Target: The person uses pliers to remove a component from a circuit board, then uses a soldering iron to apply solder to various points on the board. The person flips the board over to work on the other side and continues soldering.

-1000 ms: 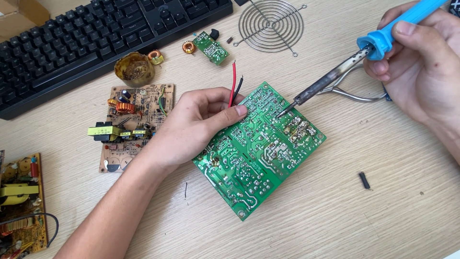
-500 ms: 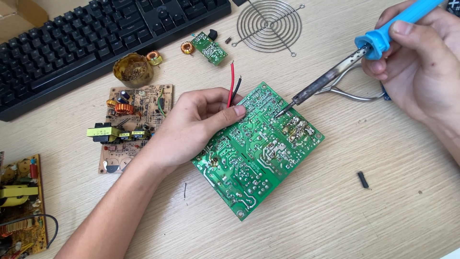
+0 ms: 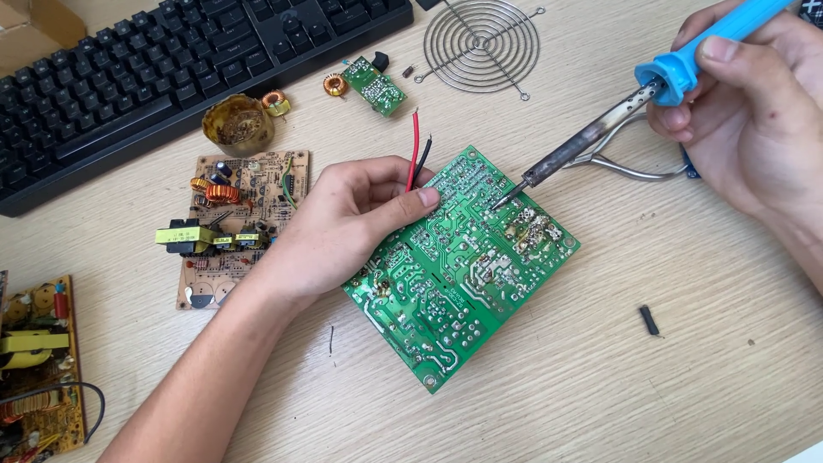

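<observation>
Spanning the whole view was the light wood-grain desk (image 3: 600,386), bare along the lower right, which was the widest free room for moving. The black keyboard (image 3: 171,69) ran diagonally across the top left, its near edge close to the brown boards. The green circuit board (image 3: 463,266) lay solder side up near centre, rotated so one corner pointed at the lower edge of the view and another to the right; open desk sat below and right of it. The left hand (image 3: 343,223) was closed on the board's upper-left edge, thumb pressed flat on top, fingers curled under where they could not be seen; red and black wires (image 3: 417,154) rose just beside the thumb. The right hand (image 3: 754,120) gripped the blue handle of the soldering iron (image 3: 591,141), tip touching the board near its upper-right edge. Metal tweezers (image 3: 634,167) lay under the iron, by that hand. The wire fan guard (image 3: 482,43) sat at the top edge, well apart. The brown board with yellow transformer (image 3: 231,223) lay just left of the left wrist; another brown board (image 3: 39,369) was cut off by the left edge. Smaller: flux tin (image 3: 237,124), small green board (image 3: 375,86), copper coil (image 3: 335,84), black component (image 3: 649,320) alone on the open right side.
</observation>
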